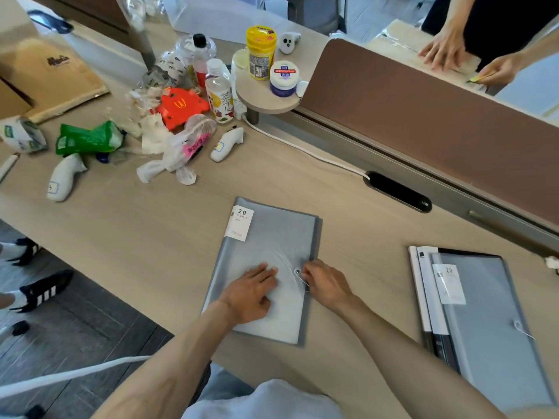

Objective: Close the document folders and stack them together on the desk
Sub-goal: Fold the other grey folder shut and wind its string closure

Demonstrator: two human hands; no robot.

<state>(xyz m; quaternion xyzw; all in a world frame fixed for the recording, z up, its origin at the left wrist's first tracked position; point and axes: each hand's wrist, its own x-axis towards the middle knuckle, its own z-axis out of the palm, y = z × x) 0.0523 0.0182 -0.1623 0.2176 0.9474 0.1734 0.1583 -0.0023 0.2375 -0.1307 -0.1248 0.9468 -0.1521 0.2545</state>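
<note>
A grey document folder (pixel 272 237) lies closed on the desk (pixel 151 225) in front of me, with a white "20 pockets" label at its top left corner. My left hand (pixel 251 294) presses flat on its cover. My right hand (pixel 325 282) pinches the thin elastic cord beside the round button at the folder's right edge. A second grey folder (pixel 490 337) lies closed at the right on top of other folders or papers, its own button and cord near its right edge.
Bottles, jars, crumpled bags and wrappers (pixel 178 116) crowd the far left of the desk, with white handheld controllers (pixel 63 176) nearby. A white cable (pixel 302 149) runs to a black cable slot (pixel 396 192). A brown partition (pixel 423 116) borders the back; another person's hands (pixel 447 49) work beyond it.
</note>
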